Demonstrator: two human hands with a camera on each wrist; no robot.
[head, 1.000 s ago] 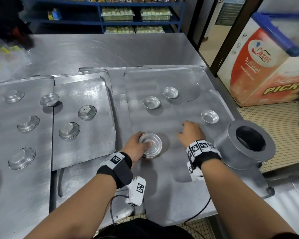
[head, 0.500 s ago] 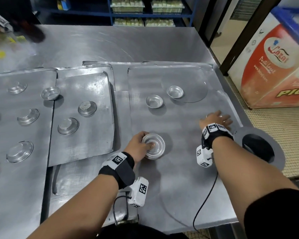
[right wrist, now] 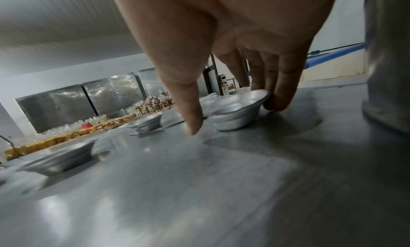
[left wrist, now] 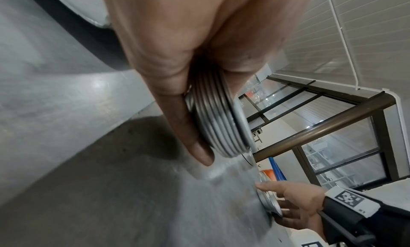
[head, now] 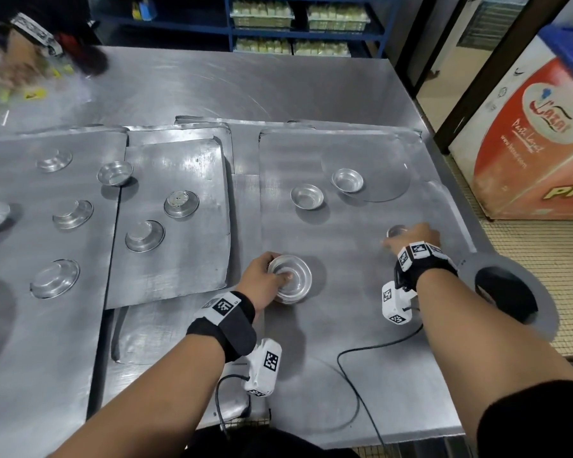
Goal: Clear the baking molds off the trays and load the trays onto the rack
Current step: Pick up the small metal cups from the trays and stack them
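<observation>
Overhead, we see our left hand (head: 262, 279) gripping a stack of nested molds (head: 290, 283) near the front of the right-hand tray (head: 344, 325), thumb pressed into the top mold. Our right hand (head: 414, 236) reaches to a single mold (head: 396, 230) near that tray's right edge, beside a metal cylinder (head: 506, 292). Two more molds, one (head: 306, 196) nearer and one (head: 347, 180) farther, sit open side up toward the back of the same tray. A middle tray (head: 179, 259) carries two upturned molds, and a left tray (head: 14, 358) carries several more; all the trays lie on the steel desk (head: 245, 90). Another person's hand (head: 17, 69) shows blurred at the far left corner.

From the left wrist, the stack (left wrist: 218, 126) shows several rims, clamped between thumb and fingers (left wrist: 190, 137). The right hand (left wrist: 295, 205) appears beyond it, at its mold (left wrist: 269, 203).

From the right wrist, the fingers (right wrist: 281, 86) curl down against the far rim of the mold (right wrist: 239, 112), while the thumb (right wrist: 190, 110) hangs just in front, seemingly not yet touching, though blur makes this uncertain. So this hand is cupped round the mold without a firm grasp. Two other molds (right wrist: 146, 122) (right wrist: 62, 156) stand beyond on the tray.
</observation>
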